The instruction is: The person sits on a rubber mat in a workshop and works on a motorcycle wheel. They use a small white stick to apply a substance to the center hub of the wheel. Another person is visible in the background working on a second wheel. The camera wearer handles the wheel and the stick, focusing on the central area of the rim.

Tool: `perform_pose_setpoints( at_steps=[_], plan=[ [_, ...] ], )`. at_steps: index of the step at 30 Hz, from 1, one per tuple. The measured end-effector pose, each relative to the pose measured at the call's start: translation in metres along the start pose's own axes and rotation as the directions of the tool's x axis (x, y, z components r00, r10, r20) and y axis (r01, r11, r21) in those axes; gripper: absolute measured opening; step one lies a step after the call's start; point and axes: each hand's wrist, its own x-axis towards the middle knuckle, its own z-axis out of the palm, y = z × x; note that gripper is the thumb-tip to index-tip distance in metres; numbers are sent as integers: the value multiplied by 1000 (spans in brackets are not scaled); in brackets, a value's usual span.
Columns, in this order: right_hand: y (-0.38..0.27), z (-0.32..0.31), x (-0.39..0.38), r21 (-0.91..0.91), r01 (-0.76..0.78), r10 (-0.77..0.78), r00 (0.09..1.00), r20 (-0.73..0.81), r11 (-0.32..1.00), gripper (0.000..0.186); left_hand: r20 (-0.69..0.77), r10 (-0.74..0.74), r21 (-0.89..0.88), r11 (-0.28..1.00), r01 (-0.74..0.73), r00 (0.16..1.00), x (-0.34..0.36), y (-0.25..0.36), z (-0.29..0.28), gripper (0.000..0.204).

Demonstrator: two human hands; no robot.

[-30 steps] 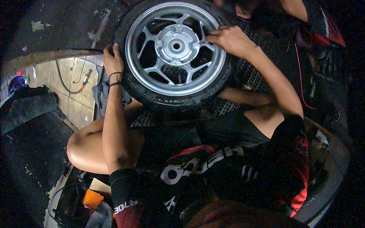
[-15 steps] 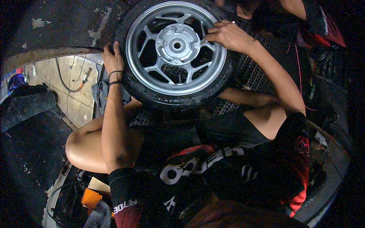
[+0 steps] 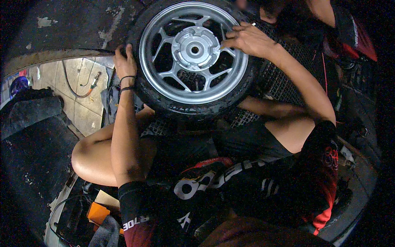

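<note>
A motorcycle wheel with a silver spoked rim [image 3: 162, 88] and a black tire [image 3: 181, 109] lies in front of me, its face turned up. At its middle is a round cast hub [image 3: 195, 50] with a dark centre hole. My left hand [image 3: 125, 65] grips the tire's left side, with black bands at the wrist. Over the right part of the rim is my right hand [image 3: 252, 41], its fingers bent together and their tips close to the hub's right edge. A small pale tip shows above its knuckles; what the fingers pinch is too small to name.
Black grating [image 3: 284, 80] lies under and right of the wheel. Another person's arm [image 3: 321, 12] is at the upper right. A hose with a metal fitting [image 3: 92, 84] rests on tiles at left. Orange and cream pieces [image 3: 98, 212] lie by my left elbow.
The wheel and both hands appear slightly farther right in the picture, along with the surroundings. Both hands keep nearly the same places on the wheel.
</note>
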Motion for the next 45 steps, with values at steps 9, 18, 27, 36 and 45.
perform_pose_setpoints(
  at_steps=[9,18,27,36,45],
  plan=[
    [0,4,3,8,4,-4,1000,-15,1000,31,14,-2,-34,999,3,1000,1,-4,1,63],
    [8,6,8,79,26,-33,995,91,997,34,25,11,-58,998,-9,1000,1,-3,0,63],
    [11,13,7,140,48,-55,997,45,989,32,16,18,-82,997,-17,1000,2,-2,1,62],
    [13,7,14,139,97,-109,990,86,986,30,12,16,-57,998,-15,1000,2,-4,0,62],
    [9,12,11,135,63,-72,995,65,989,28,9,0,-64,998,1,1000,-1,1,-2,59]
  ],
)
